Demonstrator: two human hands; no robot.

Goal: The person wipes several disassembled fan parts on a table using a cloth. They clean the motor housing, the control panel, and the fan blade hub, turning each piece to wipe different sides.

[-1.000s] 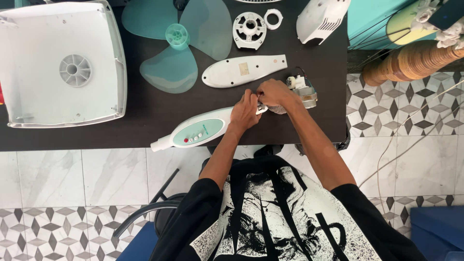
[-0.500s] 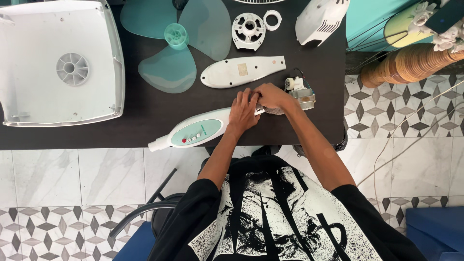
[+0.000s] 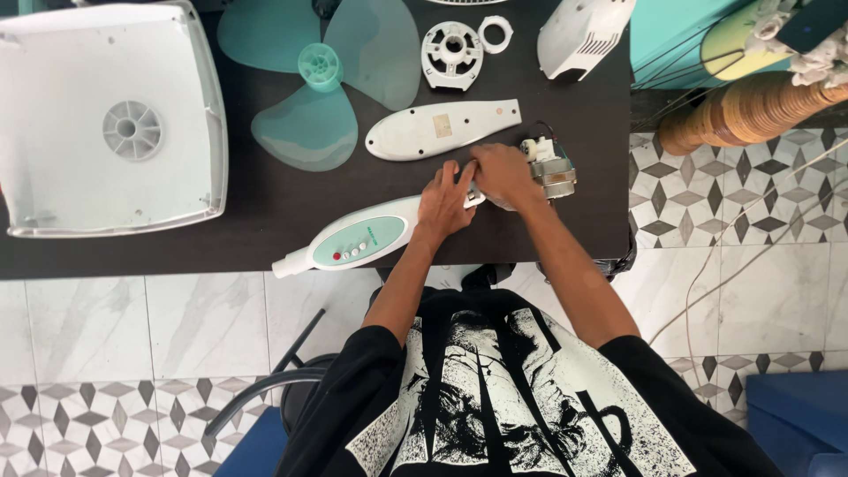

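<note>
A white fan neck housing with a teal button panel (image 3: 353, 241) lies slanted on the dark table (image 3: 265, 203). My left hand (image 3: 446, 201) presses flat on its upper end. My right hand (image 3: 502, 175) is curled over the joint where the housing meets a small metal fan motor (image 3: 555, 170); what the fingers grip is hidden. A white back cover plate (image 3: 442, 128) lies just beyond both hands.
A white square fan base (image 3: 106, 115) fills the table's left. A teal three-blade propeller (image 3: 322, 75), a white round bracket (image 3: 452, 53), a small ring (image 3: 495, 33) and a white motor cover (image 3: 583, 25) lie at the back. Patterned floor tiles and cables sit to the right.
Both hands stay on the joint between housing and motor; the left hand's fingers have flattened slightly. The view has shifted a little.
</note>
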